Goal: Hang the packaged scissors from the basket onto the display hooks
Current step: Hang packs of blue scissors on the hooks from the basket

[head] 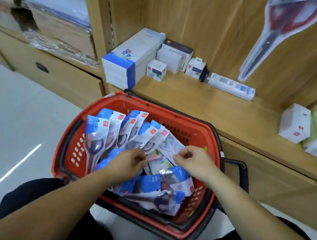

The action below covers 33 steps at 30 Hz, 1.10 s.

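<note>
While both hands are being held low inside the basket (76, 149), a clear packet of blue-handled scissors (167, 141) is being pinched at its lower edge between thumb and forefinger of the right hand (193, 159). The grip is narrow and the other fingers are being kept curled.

The left hand (129, 161) is being held near the right one. Its fingers are being curled down among the packets, beside a pink-backed packet (154, 157). Whether anything is being gripped there cannot be told.

The packaged scissors (132, 128) are all being carried in the basket. One fanned row is being propped at the far side, blue-and-white header cards uppermost. More are lying flat and overlapping at the near side, under the forearms.

The red basket, with a black handle (243, 176) folded down at its right, is being supported on the pale floor (12, 109) against a wooden cabinet (258, 174), between the person's dark-clad knees.

On the shelf (197, 97) above, a tall white-and-blue box (129, 58) and small white boxes (156, 70) are being displayed. One packet of red-handled scissors (277, 35) is hanging, blades down, against the wooden back panel at upper right; its top is being cut off by the frame edge.
</note>
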Motion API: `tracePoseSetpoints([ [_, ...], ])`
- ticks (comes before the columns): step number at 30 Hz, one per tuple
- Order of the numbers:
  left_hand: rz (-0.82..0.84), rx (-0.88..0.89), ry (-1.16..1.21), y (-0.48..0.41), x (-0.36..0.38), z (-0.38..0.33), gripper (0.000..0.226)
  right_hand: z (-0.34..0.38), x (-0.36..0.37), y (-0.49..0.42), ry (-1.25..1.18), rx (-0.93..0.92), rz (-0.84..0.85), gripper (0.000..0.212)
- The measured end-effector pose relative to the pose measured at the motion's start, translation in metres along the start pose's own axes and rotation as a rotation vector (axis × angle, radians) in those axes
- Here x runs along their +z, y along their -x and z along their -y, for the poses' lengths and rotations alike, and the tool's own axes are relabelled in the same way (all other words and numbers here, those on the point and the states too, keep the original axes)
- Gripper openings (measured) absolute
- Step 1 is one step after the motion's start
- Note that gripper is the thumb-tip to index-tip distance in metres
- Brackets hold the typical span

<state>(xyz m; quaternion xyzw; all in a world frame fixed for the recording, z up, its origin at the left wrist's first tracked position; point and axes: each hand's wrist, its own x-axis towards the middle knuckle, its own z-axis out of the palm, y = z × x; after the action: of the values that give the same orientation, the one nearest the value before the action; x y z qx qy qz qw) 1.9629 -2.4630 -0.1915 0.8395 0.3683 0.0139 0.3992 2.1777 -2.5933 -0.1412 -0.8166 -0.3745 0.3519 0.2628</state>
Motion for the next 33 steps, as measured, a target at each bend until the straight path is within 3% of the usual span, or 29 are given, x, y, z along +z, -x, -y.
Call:
tracePoseSetpoints([
  [2, 0.061, 0.059, -0.094, -0.002, 0.005, 0.001, 0.018, -0.012, 0.007, -0.002, 0.12, 0.063, 0.071, 0.037],
  [6, 0.2, 0.116, -0.241, -0.008, 0.016, -0.016, 0.031, -0.024, 0.022, -0.005, 0.306, 0.158, 0.234, 0.104],
  [9, 0.36, 0.145, -0.387, -0.004, 0.02, -0.018, 0.054, -0.027, 0.035, -0.004, 0.425, 0.142, 0.322, 0.124],
  [13, 0.413, 0.262, -0.735, 0.002, 0.028, -0.018, 0.077, -0.031, 0.044, 0.002, 0.612, 0.114, 0.354, 0.091],
  [16, 0.401, 0.246, -0.787, 0.003, 0.035, -0.018, 0.073, -0.032, 0.044, 0.003, 0.61, 0.123, 0.339, 0.072],
  [21, 0.388, 0.163, -0.575, 0.0, 0.023, -0.024, 0.03, -0.026, 0.026, 0.008, 0.419, 0.036, 0.175, 0.096],
  [24, 0.369, 0.115, -0.412, -0.003, 0.015, -0.021, 0.024, -0.02, 0.006, 0.016, 0.255, -0.036, 0.025, 0.11],
  [27, 0.314, 0.077, -0.173, -0.004, 0.001, -0.021, 0.034, -0.022, -0.004, 0.026, 0.036, -0.047, -0.17, 0.101],
  [30, 0.174, 0.047, 0.007, -0.003, -0.012, -0.022, 0.018, -0.022, -0.007, 0.043, -0.203, -0.031, -0.354, 0.082],
  [33, -0.018, 0.014, 0.266, -0.002, -0.022, -0.028, 0.009, -0.021, 0.0, 0.057, -0.419, 0.01, -0.493, 0.077],
])
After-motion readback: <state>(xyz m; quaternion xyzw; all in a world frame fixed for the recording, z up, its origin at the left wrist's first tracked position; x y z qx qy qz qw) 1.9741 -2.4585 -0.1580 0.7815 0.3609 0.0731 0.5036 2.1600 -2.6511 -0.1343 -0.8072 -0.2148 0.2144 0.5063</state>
